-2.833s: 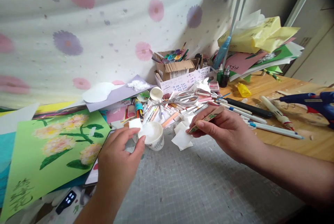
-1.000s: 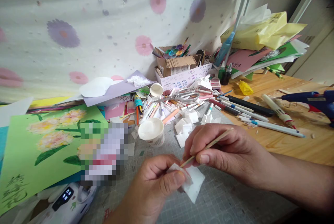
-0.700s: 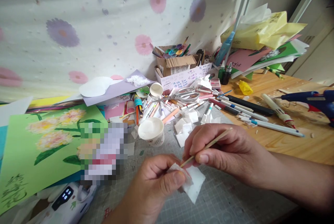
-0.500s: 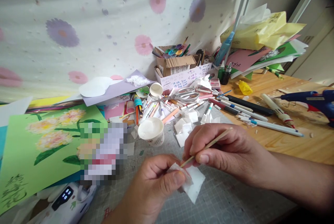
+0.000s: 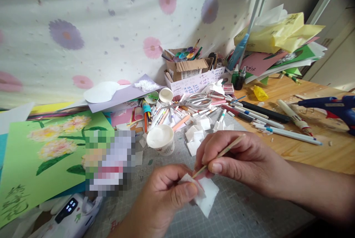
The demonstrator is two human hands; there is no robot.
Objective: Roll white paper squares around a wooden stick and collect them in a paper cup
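Pinched between the thumb and fingers of my left hand (image 5: 170, 190) is a small piece of thin white paper (image 5: 208, 195), partly folded over, with one corner hanging down to the right. My right hand (image 5: 235, 160) grips a thin wooden stick (image 5: 226, 150) between thumb and fingertips. The stick slants down to the left, and its lower tip touches the paper close to my left thumb. Just beyond my hands lie several loose white paper pieces (image 5: 194, 134). A white paper cup (image 5: 161, 140) stands on the grey cutting mat (image 5: 133, 208).
Scissors (image 5: 198, 101) lie on a pile of pens behind the cup. At right are more markers (image 5: 288, 134) and a blue glue gun (image 5: 330, 105). A green sheet with paper flowers (image 5: 22, 156) lies at left, above a white device with a display (image 5: 80, 216). A cardboard box (image 5: 188, 70) stands behind.
Almost nothing differs. The paper's hanging corner and the stick's upper end have shifted very slightly; both hands keep their grips in the same place.
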